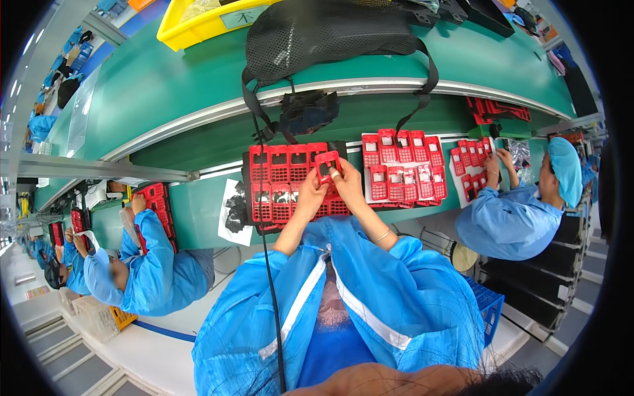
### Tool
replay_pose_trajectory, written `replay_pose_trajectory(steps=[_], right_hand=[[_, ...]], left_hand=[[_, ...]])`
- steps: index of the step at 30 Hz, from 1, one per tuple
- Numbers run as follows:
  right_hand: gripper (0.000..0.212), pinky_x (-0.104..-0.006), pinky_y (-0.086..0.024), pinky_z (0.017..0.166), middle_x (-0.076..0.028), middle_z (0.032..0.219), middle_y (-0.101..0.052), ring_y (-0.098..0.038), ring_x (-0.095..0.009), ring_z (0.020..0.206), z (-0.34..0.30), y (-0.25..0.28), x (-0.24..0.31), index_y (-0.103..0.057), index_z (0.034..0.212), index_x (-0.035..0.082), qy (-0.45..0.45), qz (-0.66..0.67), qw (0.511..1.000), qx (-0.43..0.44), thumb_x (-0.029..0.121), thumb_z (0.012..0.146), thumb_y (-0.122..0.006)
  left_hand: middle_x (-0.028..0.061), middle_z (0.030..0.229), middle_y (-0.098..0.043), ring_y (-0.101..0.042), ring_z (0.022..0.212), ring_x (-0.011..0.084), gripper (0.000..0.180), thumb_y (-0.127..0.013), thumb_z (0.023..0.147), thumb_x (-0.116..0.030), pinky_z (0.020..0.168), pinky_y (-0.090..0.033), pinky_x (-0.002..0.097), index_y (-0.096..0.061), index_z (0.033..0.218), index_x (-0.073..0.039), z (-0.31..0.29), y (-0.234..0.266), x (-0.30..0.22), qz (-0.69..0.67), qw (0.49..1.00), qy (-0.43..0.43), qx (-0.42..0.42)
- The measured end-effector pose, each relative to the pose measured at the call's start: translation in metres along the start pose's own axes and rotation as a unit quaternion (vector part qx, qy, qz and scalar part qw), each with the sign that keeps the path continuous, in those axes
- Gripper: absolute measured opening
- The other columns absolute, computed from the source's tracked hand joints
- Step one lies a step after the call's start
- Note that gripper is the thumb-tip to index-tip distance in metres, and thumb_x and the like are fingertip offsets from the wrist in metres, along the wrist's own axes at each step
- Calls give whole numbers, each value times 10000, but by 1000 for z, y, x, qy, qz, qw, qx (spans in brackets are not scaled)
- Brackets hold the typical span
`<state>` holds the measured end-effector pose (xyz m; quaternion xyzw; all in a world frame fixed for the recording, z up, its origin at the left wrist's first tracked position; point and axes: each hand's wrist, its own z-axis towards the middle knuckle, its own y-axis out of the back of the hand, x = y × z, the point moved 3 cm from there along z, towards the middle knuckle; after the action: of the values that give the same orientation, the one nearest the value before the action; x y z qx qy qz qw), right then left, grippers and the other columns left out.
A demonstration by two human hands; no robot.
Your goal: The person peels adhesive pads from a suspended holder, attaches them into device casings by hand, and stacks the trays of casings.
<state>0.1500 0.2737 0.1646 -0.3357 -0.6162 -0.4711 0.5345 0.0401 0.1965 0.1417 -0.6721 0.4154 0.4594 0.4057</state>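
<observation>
Between my two hands is a red plastic phone housing [327, 160] with a window opening, raised above a tray of similar parts. My left hand [311, 194] pinches its lower left side. My right hand [349, 185], with a ring on one finger, grips its lower right side. Beneath them, the black tray [247, 173] carries rows of red keypad housings [280, 173], partly covered by my hands. Just to the right lies a second group of red housings [404, 185] in two rows on a white sheet.
A white sheet with black pieces [236, 212] lies left of the tray. Beyond, a black mesh bag [330, 39] with hanging straps rests on the raised green shelf [191, 86], beside a yellow bin [173, 30]. Co-workers in blue sit at left [158, 277] and right [512, 214], handling red parts.
</observation>
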Motion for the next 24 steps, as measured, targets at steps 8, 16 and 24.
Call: replay_pose_trajectory(steps=[8, 16, 24], right_hand=[[310, -330, -452, 899, -121, 1054, -591, -584, -253, 1008, 8, -7, -3, -629, 1274, 19, -14, 4, 998, 53, 122, 992, -551], [252, -314, -470, 833, -118, 1035, -598, -597, -221, 948, 12, 6, 9, -688, 1179, 27, -18, 49, 998, 35, 140, 980, -584], [177, -396, -452, 757, -68, 840, -645, -618, -264, 815, 8, 19, 61, -706, 845, 46, 227, -257, 938, -57, 199, 812, -788]], left_hand=[[57, 1199, -645, -650, 1074, 178, 278, -554, 1017, -103, 908, -551, 361, -553, 1293, -67, 7, 13, -4, -231, 969, 80, -22], [81, 1157, -665, -665, 1056, 209, 230, -549, 1024, -139, 914, -557, 409, -604, 1222, -35, 10, 10, 2, -279, 952, 126, -3], [78, 1127, -680, -668, 1047, 209, 203, -546, 1020, -107, 918, -562, 413, -634, 1190, -39, 17, 20, 9, -234, 965, 104, -52]])
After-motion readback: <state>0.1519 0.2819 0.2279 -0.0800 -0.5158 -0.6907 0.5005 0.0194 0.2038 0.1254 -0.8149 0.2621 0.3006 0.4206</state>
